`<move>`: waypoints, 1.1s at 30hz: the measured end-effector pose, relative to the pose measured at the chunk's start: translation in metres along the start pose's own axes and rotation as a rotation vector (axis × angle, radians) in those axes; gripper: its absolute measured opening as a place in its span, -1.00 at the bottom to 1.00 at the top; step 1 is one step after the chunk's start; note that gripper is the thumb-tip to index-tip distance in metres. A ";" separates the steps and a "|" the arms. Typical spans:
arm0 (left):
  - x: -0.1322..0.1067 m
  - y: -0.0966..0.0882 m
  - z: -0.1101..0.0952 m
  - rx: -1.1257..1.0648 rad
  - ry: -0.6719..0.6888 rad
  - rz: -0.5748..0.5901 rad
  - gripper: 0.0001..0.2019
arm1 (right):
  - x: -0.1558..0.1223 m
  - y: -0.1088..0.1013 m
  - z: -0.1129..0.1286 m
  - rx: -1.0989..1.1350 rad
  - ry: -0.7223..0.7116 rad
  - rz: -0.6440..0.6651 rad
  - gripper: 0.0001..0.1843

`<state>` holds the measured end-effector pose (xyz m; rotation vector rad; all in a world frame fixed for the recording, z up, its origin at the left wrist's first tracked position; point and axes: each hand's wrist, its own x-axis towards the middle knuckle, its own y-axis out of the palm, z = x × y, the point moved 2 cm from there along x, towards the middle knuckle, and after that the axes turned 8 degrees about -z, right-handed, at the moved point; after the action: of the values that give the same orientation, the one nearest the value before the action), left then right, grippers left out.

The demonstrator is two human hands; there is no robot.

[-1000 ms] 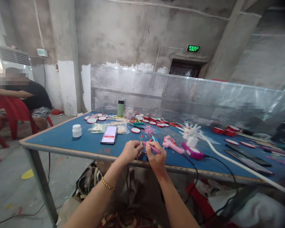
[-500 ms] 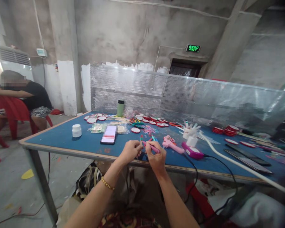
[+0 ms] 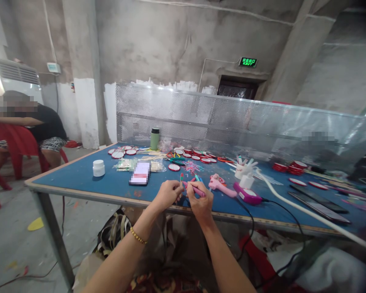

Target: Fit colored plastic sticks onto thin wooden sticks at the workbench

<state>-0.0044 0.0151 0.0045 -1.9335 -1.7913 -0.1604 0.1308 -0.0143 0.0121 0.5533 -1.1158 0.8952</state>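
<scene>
My left hand [image 3: 170, 193] is closed in a pinch around a thin stick [image 3: 181, 177] with a red and green top, which stands upright above the fingers. Close beside it, my right hand [image 3: 202, 205] grips a pink pen [image 3: 198, 190] like a writing tool, its tip pointing left at the stick. Both hands are over the front edge of the blue table [image 3: 110, 188]. Just right of the right hand lies a pink tool with a handle [image 3: 222, 186], next to a purple device [image 3: 247, 194] with a black cable.
A phone [image 3: 140, 173] and a white jar [image 3: 98, 168] sit to the left. Red-rimmed white discs [image 3: 174, 167], pliers [image 3: 178, 161] and a green bottle [image 3: 154, 139] are farther back. A pale hose [image 3: 288, 201] crosses the right side. Another person [image 3: 45, 122] sits at far left.
Both hands hold nearly the same position, with the stick and the pink pen still together. No clear movement shows on the table.
</scene>
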 end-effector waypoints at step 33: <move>0.002 0.001 0.004 0.004 0.000 0.006 -0.69 | 0.000 0.000 0.000 0.008 0.022 0.000 -0.82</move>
<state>-0.0038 0.0184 0.0015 -1.9354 -1.7846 -0.1547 0.1309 -0.0138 0.0123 0.5486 -1.0930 0.9040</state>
